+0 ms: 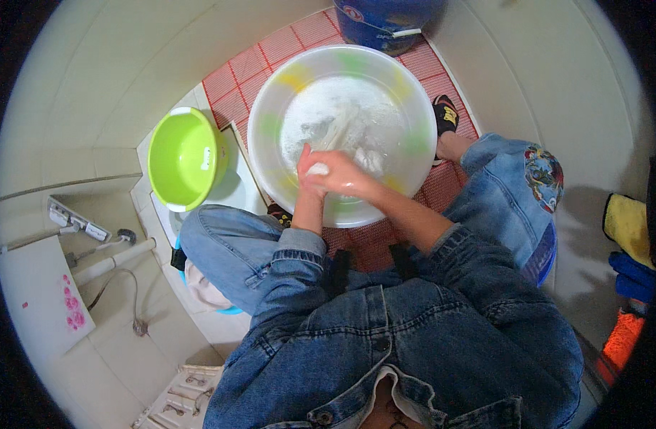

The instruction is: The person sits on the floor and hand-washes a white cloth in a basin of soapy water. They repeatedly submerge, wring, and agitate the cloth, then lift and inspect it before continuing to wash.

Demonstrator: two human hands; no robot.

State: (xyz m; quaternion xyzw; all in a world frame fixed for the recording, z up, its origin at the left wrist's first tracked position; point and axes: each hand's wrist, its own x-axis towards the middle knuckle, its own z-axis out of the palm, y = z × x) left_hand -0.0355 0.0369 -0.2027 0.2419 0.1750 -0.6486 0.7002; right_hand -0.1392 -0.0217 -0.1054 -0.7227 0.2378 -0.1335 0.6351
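A large translucent plastic basin (261, 179) with green and yellow patches stands on the floor between my knees. It holds water covered in white suds (317, 99). Above its near side my left hand (306, 174) and my right hand (340, 170) are pressed together around a wet white cloth (318, 169), a bit of which shows between the fingers. A pale strip of fabric (340, 127) trails from the hands into the suds. Beside my right wrist floats a white lump (369, 160), either foam or cloth.
A lime-green basin (180, 158) sits left, over a white fixture. A dark blue bucket (384, 21) stands beyond the big basin on red matting (274, 45). Pipes and a shower bracket (81, 220) line the left wall; cloths (631, 230) hang at right.
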